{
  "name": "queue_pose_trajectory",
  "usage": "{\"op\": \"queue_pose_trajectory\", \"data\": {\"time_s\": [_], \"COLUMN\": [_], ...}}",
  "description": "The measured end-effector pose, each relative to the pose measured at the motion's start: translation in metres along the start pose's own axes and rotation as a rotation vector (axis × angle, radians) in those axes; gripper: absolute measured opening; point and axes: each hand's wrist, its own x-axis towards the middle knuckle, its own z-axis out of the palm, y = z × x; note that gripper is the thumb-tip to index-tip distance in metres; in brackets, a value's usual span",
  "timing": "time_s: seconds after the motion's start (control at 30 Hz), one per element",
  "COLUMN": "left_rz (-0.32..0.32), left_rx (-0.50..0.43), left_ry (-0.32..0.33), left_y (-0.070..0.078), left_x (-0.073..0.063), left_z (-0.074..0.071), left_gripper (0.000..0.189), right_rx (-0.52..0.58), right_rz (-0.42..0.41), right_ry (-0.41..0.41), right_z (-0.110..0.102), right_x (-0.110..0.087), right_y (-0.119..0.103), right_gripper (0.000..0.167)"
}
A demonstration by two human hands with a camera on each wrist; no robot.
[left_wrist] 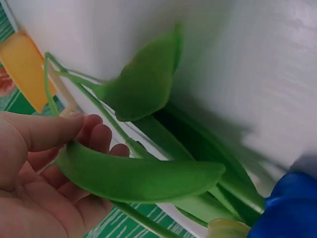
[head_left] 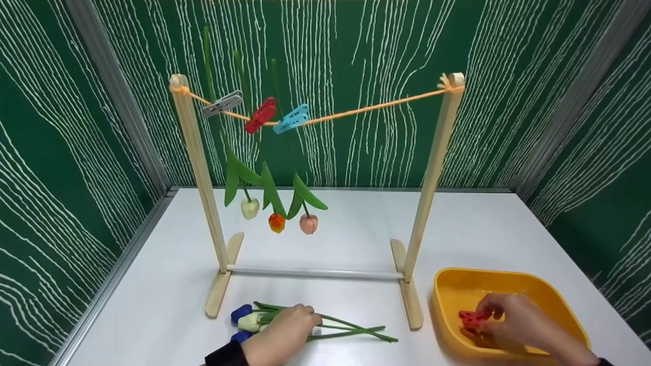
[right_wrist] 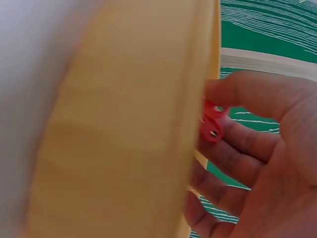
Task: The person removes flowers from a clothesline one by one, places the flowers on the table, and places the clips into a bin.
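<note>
At the front of the table my left hand (head_left: 285, 333) pinches the green stem of an artificial tulip, with a leaf (left_wrist: 138, 178) across the fingers in the left wrist view. Blue tulip heads (head_left: 241, 313) and a cream tulip head (head_left: 248, 322) lie by this hand, their stems (head_left: 351, 322) stretching right. Inside the yellow basin (head_left: 534, 279), my right hand (head_left: 524, 323) holds a red clothespin (head_left: 471, 318) between thumb and fingers. The basin's wall hides part of that hand in the right wrist view.
A wooden stand (head_left: 432, 183) carries a sagging orange cord (head_left: 376, 107). Grey (head_left: 223, 103), red (head_left: 260, 116) and blue (head_left: 291, 119) clothespins on it hold three tulips upside down: cream (head_left: 249, 209), orange (head_left: 276, 222) and pink (head_left: 308, 223). A clear crossbar (head_left: 315, 273) joins the feet.
</note>
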Motion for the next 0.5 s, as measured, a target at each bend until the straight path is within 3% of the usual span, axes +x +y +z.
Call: {"op": "queue_pose_trajectory", "data": {"time_s": [0.13,0.37,0.5], "left_rz": [-0.004,0.003,-0.013], "left_rx": [0.009,0.013,-0.028], "left_ry": [-0.009,0.004,-0.002], "left_y": [0.001,0.001,-0.001], "left_x": [0.0,0.0,0.001], "left_z": [0.003,0.002,-0.008], "left_gripper": [0.01,0.006,0.017], "right_rx": [0.004,-0.025,-0.034], "right_rz": [0.071,0.075,0.061], "right_ry": [-0.065,-0.083,-0.089], "right_z": [0.015,0.023,0.021], "right_x": [0.004,0.009,0.008], "right_y": [0.006,0.009,0.008], "right_gripper": [0.026,0.027,0.027]}}
